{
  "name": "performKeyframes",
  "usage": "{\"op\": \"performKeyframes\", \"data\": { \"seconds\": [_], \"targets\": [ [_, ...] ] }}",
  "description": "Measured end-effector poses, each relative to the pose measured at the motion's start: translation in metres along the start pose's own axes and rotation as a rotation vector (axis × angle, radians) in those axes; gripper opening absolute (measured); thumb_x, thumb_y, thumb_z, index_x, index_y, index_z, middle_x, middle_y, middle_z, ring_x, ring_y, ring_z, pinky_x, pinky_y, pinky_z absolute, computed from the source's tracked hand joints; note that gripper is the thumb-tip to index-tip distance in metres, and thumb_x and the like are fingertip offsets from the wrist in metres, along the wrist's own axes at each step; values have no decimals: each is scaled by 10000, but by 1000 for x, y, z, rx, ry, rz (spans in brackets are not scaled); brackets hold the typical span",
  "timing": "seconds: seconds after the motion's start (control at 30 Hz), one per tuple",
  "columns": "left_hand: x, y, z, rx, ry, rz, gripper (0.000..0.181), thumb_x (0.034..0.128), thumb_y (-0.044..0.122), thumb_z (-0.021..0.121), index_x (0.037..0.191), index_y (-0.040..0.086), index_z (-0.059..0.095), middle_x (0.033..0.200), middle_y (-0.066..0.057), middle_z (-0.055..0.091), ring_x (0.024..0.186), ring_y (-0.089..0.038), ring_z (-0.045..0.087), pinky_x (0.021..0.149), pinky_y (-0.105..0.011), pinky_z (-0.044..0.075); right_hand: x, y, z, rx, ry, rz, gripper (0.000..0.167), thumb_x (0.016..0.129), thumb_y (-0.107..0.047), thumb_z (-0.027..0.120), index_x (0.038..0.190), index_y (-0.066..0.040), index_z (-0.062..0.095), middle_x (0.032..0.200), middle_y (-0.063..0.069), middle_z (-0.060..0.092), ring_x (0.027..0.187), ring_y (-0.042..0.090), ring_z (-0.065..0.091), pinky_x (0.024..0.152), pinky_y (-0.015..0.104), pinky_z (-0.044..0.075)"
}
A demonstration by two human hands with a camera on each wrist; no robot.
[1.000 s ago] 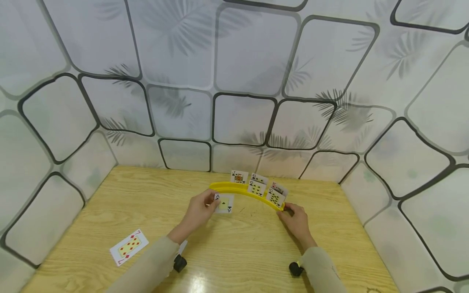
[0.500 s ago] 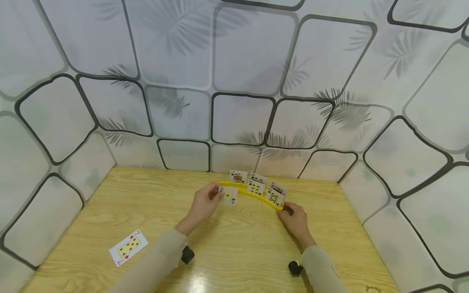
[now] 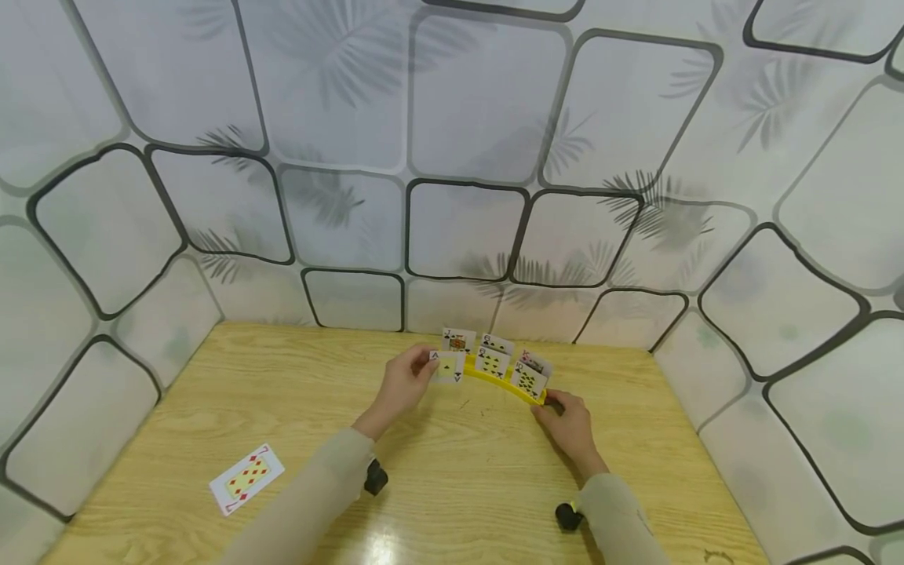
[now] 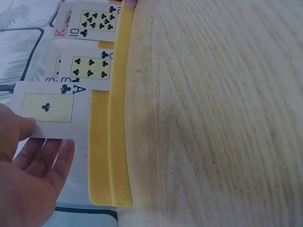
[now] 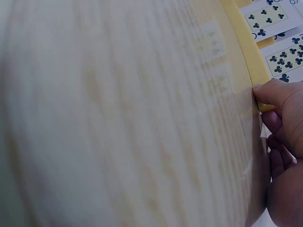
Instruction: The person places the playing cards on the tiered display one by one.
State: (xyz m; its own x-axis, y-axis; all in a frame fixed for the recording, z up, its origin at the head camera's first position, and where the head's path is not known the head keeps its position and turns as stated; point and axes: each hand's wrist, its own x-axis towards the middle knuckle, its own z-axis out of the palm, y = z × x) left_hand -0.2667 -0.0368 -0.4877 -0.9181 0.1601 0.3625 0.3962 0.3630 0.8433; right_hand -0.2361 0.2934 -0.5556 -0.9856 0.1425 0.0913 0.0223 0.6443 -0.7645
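Note:
My left hand (image 3: 402,384) pinches the ace of clubs (image 3: 447,366) by its left edge, in front of the jack. The left wrist view shows that ace (image 4: 46,107) over the yellow curved holder (image 4: 100,151), with thumb and fingers of the left hand (image 4: 33,175) on it. In the holder (image 3: 494,380) stand a jack (image 3: 459,340), two sixes, the front one of clubs (image 3: 492,362), and a ten of clubs (image 3: 528,380) before a king (image 3: 537,362). My right hand (image 3: 574,428) grips the holder's right end, its thumb on the yellow edge (image 5: 258,71).
A seven of diamonds (image 3: 247,479) lies face up on the wooden table (image 3: 452,486) at the left. Patterned fabric walls (image 3: 466,227) rise behind the table and at both sides.
My left hand has carried the ace up and to the right, from in front of the holder's left part to before the jack. My right hand has stayed at the holder's end.

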Motion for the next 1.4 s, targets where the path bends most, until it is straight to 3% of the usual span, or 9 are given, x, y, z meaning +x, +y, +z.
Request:
{"op": "performKeyframes", "data": {
  "seconds": [0.53,0.87,1.4],
  "targets": [
    [16,-16,10,5,8,-26,174,1047,82,650,1193,11,715,992,-117,714,883,-195,651,781,-323,573,-1,-1,0,-17,16,-20,457,955,-188,772,1330,53,670,1309,240,677,1327,412,519,1169,622,377],
    [27,-15,17,-9,16,-68,171,1042,84,658,1188,14,716,1056,-136,734,948,-227,662,846,-373,577,0,2,0,-8,11,-24,459,953,-184,777,1329,56,670,1309,244,680,1338,422,531,1174,616,390],
    [36,-23,27,17,51,-59,154,1034,58,661,1169,12,718,1051,-163,746,962,-287,688,880,-432,598,2,2,1,5,5,-17,468,949,-183,784,1340,47,668,1318,233,677,1349,407,517,1193,614,363]
  ]
}}
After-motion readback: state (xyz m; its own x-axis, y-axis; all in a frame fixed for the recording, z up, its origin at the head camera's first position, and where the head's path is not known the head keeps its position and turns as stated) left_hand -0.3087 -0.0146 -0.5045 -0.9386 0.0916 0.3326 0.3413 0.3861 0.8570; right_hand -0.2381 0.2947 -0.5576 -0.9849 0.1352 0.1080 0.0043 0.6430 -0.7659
